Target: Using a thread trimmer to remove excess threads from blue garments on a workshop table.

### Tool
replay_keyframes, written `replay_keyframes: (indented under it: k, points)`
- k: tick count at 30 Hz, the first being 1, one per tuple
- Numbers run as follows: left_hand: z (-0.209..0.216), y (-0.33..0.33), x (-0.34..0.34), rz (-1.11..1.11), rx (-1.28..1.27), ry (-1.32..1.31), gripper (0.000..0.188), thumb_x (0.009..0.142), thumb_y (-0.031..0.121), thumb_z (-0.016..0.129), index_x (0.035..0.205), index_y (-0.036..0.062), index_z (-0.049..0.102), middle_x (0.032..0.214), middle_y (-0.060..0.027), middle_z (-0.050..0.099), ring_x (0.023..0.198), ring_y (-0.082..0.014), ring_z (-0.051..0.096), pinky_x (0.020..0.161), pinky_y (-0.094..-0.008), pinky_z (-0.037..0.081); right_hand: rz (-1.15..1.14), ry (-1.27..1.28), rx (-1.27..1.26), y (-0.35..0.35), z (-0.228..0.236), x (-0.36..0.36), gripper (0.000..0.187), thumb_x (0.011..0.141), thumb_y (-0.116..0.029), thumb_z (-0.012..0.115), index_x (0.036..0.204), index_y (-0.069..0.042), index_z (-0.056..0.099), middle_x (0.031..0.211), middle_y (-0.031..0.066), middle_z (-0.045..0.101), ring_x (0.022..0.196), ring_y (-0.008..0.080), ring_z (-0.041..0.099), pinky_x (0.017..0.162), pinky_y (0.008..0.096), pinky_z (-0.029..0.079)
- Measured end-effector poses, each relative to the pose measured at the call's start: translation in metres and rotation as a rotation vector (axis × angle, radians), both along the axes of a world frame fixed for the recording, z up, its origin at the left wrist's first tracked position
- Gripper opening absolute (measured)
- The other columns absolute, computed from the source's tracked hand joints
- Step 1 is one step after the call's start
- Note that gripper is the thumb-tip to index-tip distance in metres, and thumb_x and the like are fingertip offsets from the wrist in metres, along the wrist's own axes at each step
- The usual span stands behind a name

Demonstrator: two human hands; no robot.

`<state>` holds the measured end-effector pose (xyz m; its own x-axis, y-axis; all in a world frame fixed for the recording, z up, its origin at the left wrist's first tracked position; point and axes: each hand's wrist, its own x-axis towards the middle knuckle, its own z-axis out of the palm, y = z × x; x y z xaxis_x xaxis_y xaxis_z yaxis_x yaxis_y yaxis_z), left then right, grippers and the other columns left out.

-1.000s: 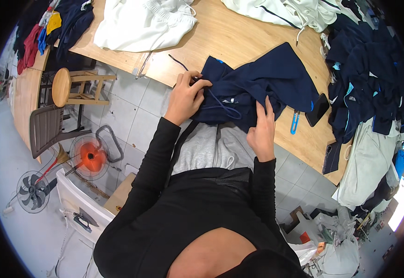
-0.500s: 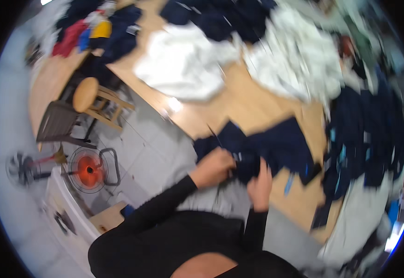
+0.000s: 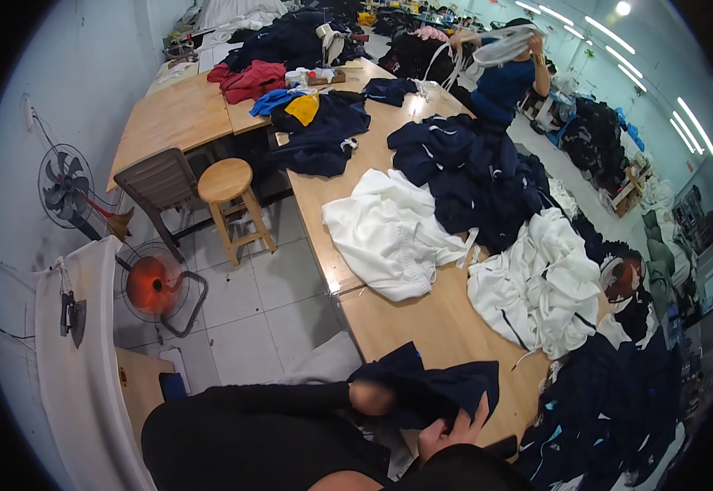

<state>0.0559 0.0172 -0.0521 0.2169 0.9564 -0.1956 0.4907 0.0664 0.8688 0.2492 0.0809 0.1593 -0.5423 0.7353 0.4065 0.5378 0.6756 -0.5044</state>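
A dark navy garment [image 3: 446, 385] is partly raised over the table's near edge, its folds standing up between my hands. My right hand [image 3: 453, 432] grips its near right part, with some fingers lying along the cloth. At the garment's left side is my left hand [image 3: 373, 398], smeared by motion; its fingers cannot be made out, nor whether anything is in them. Just beyond lies a bunched white garment [image 3: 393, 233] on the wooden table [image 3: 381, 323]. Another white garment heap [image 3: 537, 286] with dark cords rests to its right.
A large navy pile [image 3: 471, 176] sits farther back; more navy clothes [image 3: 610, 409] hang at the right. Left are a wooden stool [image 3: 225, 182], a chair [image 3: 158, 182], an orange-centred fan [image 3: 157, 285] and an iron [image 3: 74, 317] on a white board. A co-worker [image 3: 508, 86] lifts white material.
The view has swung up, bringing the far room and the co-worker into sight. My hands stay at the navy garment, whose folds have shifted and now stand higher.
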Motion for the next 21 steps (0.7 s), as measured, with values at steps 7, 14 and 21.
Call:
replay_keyframes:
  k: [7,14,21]
  points:
    - [0.037,0.059,-0.059,0.156,-0.056,0.422,0.055,0.098,0.055,0.066,0.114,0.0042,0.078,0.102,-0.0267,0.078,0.098,-0.0440,0.076,0.082,-0.0520,0.061,-0.001,0.202,0.079,0.060,-0.005,0.003,0.067,0.078,0.003,0.056,0.144,0.010,0.057,0.145,0.0338,0.057,0.126,0.0549,0.062,0.107,0.0502,0.053]
    - [0.086,0.153,-0.092,0.210,0.184,0.377,0.049,0.090,0.047,0.076,0.116,0.0055,0.073,0.101,-0.0245,0.075,0.094,-0.0447,0.073,0.085,-0.0493,0.061,-0.094,0.257,0.447,0.130,0.001,0.025,0.043,0.088,-0.005,0.060,0.126,0.013,0.070,0.134,0.0371,0.067,0.118,0.0565,0.067,0.103,0.0554,0.057]
    - [0.091,0.162,-0.074,-0.148,0.106,0.471,0.054,0.082,0.031,0.076,0.131,0.0093,0.071,0.109,-0.0203,0.078,0.110,-0.0405,0.073,0.098,-0.0490,0.058,-0.244,-0.207,-0.085,0.129,0.001,0.026,0.070,0.083,-0.006,0.061,0.150,0.012,0.050,0.154,0.0454,0.044,0.142,0.0606,0.044,0.123,0.0548,0.038]
